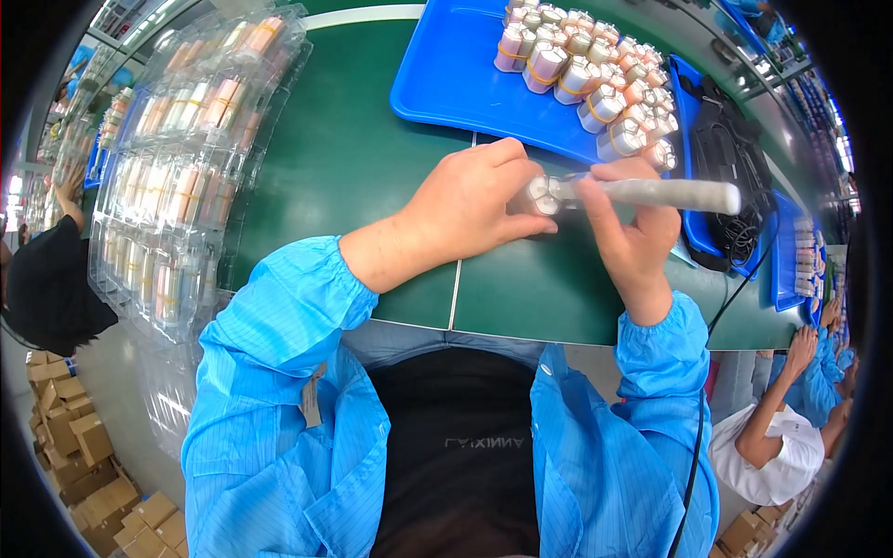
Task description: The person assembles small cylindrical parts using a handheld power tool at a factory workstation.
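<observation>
My left hand (465, 206) is closed round a small bundle of pale capped tubes (541, 197), its end facing up, above the green table (344, 121). In my right hand (634, 228) is a thick whitish rod-shaped tool (693, 195), gripped much like a pen. The rounded end of the rod points right; its other end meets or nearly meets the bundle, slightly blurred, so contact is hard to tell. Just beyond both hands, a blue tray (456, 107) carries many similar bundles (595, 70), some with yellow rubber bands round them.
At the left stands a stack of clear plastic trays (177, 195) filled with tube bundles. A second blue tray at the right bears a black bag (730, 139) and cables. Co-workers sit on both sides, one in a white sleeve (772, 456). Cardboard boxes (84, 437) lie on the floor.
</observation>
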`<state>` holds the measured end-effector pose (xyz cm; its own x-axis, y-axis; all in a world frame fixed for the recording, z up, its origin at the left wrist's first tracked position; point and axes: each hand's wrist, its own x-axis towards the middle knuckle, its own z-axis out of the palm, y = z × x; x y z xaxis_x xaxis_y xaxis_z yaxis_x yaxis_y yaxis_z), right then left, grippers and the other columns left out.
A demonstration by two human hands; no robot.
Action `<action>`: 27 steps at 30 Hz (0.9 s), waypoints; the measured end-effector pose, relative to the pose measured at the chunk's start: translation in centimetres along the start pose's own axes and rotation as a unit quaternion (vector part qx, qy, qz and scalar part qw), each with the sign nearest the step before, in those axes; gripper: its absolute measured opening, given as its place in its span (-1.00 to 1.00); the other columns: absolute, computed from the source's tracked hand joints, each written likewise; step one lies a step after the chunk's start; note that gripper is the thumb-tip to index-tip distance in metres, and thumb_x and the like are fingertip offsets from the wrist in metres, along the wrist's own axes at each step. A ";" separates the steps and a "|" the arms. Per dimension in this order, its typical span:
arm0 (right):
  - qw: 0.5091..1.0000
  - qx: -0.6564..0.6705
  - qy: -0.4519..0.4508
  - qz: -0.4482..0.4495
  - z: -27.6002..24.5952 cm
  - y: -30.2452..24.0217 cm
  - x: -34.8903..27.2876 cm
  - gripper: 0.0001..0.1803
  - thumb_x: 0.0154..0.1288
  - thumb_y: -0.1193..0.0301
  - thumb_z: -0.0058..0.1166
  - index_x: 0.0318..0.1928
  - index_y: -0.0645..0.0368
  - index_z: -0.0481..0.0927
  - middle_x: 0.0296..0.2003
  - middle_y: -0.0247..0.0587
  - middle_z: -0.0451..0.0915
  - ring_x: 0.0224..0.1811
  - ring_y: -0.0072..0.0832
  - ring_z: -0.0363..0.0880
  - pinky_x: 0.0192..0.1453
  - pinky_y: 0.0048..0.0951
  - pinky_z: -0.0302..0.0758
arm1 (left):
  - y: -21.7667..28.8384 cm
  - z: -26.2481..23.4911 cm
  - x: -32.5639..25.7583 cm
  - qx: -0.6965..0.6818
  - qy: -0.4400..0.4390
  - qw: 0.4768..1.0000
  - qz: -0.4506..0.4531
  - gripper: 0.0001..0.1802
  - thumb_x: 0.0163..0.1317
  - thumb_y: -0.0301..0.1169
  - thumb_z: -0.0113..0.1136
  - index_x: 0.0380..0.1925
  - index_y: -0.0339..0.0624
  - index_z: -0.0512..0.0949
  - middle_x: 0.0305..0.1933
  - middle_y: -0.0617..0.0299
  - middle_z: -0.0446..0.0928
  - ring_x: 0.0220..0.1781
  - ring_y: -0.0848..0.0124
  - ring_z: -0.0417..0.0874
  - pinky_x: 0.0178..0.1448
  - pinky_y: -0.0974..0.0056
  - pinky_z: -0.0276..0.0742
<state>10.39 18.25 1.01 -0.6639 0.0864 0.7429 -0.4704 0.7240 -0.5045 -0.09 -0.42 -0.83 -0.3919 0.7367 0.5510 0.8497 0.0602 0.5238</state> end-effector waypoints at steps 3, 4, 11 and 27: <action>0.999 0.015 0.018 0.041 -0.3 -0.3 0.3 -0.80 0.21 0.51 0.40 -0.23 0.28 0.63 -0.35 -0.18 0.67 -0.33 -0.42 0.63 -0.27 -0.43 0.51 | 0.0 -0.3 -0.2 -0.006 -0.018 0.999 -0.030 -0.53 -0.02 -0.17 0.56 -0.24 -0.26 0.60 -0.25 0.12 0.52 -0.25 0.15 0.63 -0.21 0.14 0.59; 0.999 0.014 0.018 0.041 -0.5 -0.3 0.4 -0.80 0.21 0.51 0.40 -0.23 0.28 0.63 -0.35 -0.18 0.67 -0.33 -0.42 0.63 -0.27 -0.43 0.51 | 0.0 -0.3 -0.2 -0.020 -0.034 0.998 -0.048 -0.53 0.02 -0.11 0.51 -0.26 -0.26 0.60 -0.23 0.08 0.51 -0.20 0.08 0.62 -0.14 0.07 0.58; 0.999 0.024 -0.019 0.034 -0.4 -0.4 0.2 -0.78 0.20 0.51 0.40 -0.20 0.29 0.62 -0.31 -0.16 0.67 -0.29 -0.39 0.63 -0.21 -0.39 0.52 | -0.3 -0.3 -0.2 0.001 -0.017 1.000 -0.026 -0.51 -0.03 -0.18 0.58 -0.21 -0.26 0.60 -0.26 0.16 0.52 -0.29 0.22 0.63 -0.27 0.21 0.60; 0.999 0.017 -0.046 0.021 -0.4 -0.6 0.4 -0.76 0.22 0.50 0.39 -0.15 0.28 0.61 -0.26 -0.13 0.66 -0.24 -0.37 0.64 -0.18 -0.38 0.55 | -0.2 -0.2 -0.2 -0.014 -0.023 0.998 -0.059 -0.64 -0.01 -0.30 0.40 -0.25 -0.25 0.55 -0.32 0.11 0.49 -0.33 0.13 0.59 -0.28 0.13 0.53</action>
<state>10.65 18.12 1.82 -0.7339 0.0523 0.6773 -0.4584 0.6977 -0.5505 -0.27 -0.72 -0.96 -0.4716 0.7553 0.4551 0.7881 0.1295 0.6018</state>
